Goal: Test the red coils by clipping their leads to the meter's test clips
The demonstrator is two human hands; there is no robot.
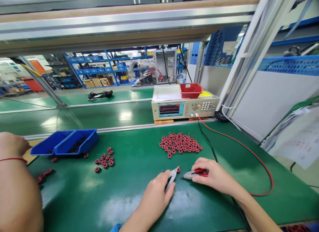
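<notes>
My left hand [157,193] is closed on a grey metal test clip [171,179]. The tip of this clip meets a small red-wound toroid coil [178,170] on the green bench. Just to the right, my right hand [211,175] grips a second test clip [191,174] with red handles. Its pointed jaws aim left, a short gap away from the coil. Beyond my hands lies a pile of similar red coils [180,143].
At the back stands a bench tester [185,107] showing a waveform, with a red tray [190,90] on top. Its red lead [249,149] and black lead [208,142] cross the bench. Leftward are blue bins [76,142], loose coils [104,160] and another person's arm [18,188].
</notes>
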